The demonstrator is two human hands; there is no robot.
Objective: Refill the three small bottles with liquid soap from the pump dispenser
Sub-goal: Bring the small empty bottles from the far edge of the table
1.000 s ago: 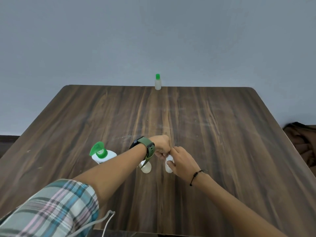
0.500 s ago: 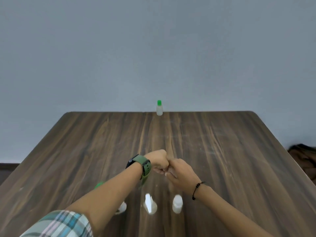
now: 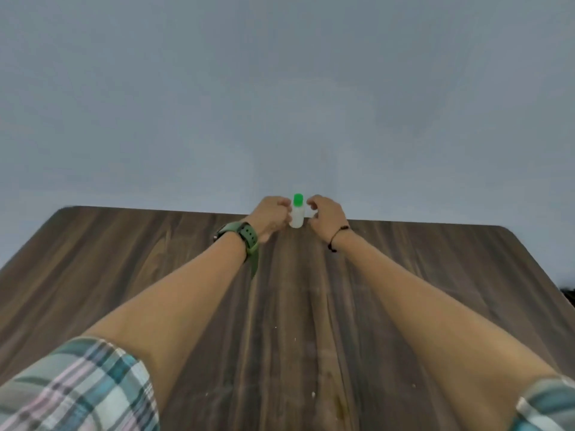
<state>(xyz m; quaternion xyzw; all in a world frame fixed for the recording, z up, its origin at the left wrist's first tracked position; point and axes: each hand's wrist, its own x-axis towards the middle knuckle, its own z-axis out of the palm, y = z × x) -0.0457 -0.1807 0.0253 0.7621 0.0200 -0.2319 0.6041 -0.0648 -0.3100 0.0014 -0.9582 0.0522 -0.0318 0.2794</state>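
Note:
A small white bottle (image 3: pixel 296 217) with a green cap stands upright at the table's far edge. Both my arms are stretched out to it. My left hand (image 3: pixel 271 216), with a green watch on its wrist, has its curled fingers against the bottle's left side. My right hand (image 3: pixel 326 216) is curled at the bottle's right side, with a small white bit at its fingertips; I cannot tell whether that is the bottle or something apart. The pump dispenser and the other two small bottles are out of view.
The dark wooden table (image 3: pixel 435 275) runs up to a plain grey wall. Small white specks lie on the near part of the table. A dark object (image 3: pixel 567 295) shows at the right edge of the view, beyond the table.
Both hands have moved from the table's middle to the green-capped bottle at the far edge. The view has tilted up, so the dispenser and the two near bottles have dropped out of sight.

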